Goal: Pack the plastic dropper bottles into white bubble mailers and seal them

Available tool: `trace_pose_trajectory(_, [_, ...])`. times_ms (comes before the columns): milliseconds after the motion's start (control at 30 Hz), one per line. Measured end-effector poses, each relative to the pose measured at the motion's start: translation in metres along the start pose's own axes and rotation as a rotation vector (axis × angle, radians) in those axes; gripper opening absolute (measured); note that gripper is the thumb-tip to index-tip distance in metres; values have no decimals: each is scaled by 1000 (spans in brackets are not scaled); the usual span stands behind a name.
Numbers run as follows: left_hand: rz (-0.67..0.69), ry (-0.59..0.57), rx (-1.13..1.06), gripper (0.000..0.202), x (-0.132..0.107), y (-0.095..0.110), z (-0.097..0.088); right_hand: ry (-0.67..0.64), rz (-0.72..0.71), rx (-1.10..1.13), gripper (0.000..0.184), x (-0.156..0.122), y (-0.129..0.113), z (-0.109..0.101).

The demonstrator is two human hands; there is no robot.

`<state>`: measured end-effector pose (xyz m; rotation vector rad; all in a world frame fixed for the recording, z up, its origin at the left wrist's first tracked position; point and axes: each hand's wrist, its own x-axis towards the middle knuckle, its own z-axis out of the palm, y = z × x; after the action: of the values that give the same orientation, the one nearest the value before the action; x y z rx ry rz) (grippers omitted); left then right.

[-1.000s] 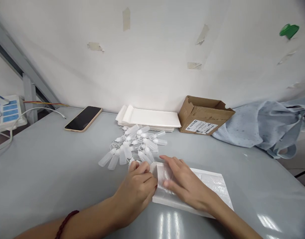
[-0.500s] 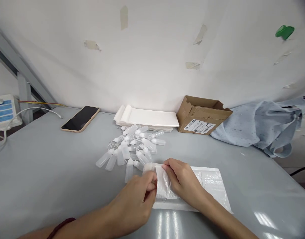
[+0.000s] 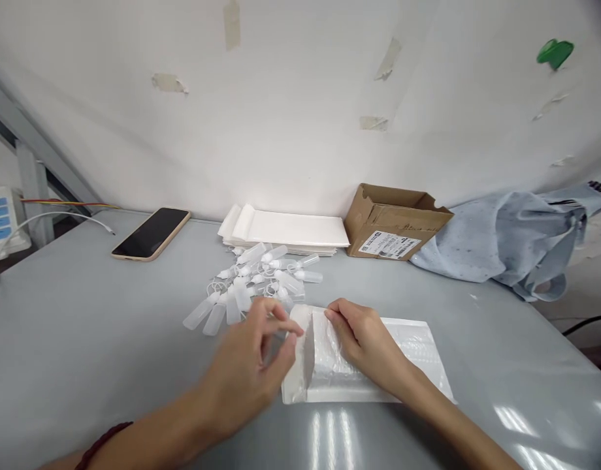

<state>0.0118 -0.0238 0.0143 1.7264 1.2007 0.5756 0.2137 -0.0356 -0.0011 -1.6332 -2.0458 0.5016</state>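
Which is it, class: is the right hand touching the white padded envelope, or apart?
Touching. The head view shows the right hand pinching the white padded envelope near its far edge, no visible gap.

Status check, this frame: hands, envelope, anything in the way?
Right hand pinching envelope near its flap. Left hand at flap, loosely open. Envelope lying on table, flap open. Bottles piled just beyond left hand; none visible on envelope.

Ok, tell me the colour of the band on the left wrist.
The wristband is dark red, seen best in the head view.
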Motion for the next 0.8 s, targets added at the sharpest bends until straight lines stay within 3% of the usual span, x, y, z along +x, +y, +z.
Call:
trace_pose_trajectory(67, [-48, 93, 38, 29, 4, 1, -2, -2, 5, 13, 25, 0, 0, -2])
trace_pose_trajectory(200, [-187, -74, 98, 37, 11, 2, -5, -10, 0, 28, 25, -2, -4, -3])
trace_pose_trajectory(333, [-200, -237, 79, 21, 12, 0, -6, 11, -29, 0, 22, -3, -5, 1])
trace_pose_trajectory(433, [-162, -283, 66, 24, 12, -2, -4, 170, -182, -164, 13, -5, -4, 2])
trace_pose_trajectory(500, [-131, -263, 103, 24, 12, -4, -2, 194, -342, -262, 11, -6, -4, 0])
trace_pose_trajectory(567, [-128, -250, 137, 24, 12, -5, 0, 44, -460, -264, 13, -8, -5, -3])
trace_pose_trajectory(667, [-204, -304, 86, 23, 12, -8, 3, -198, -494, -185, 13, -9, -5, -4])
trace_pose_trajectory(800, [-140, -325, 7, 25, 11, -12, 7, -251, -452, -151, 17, -9, -4, 0])
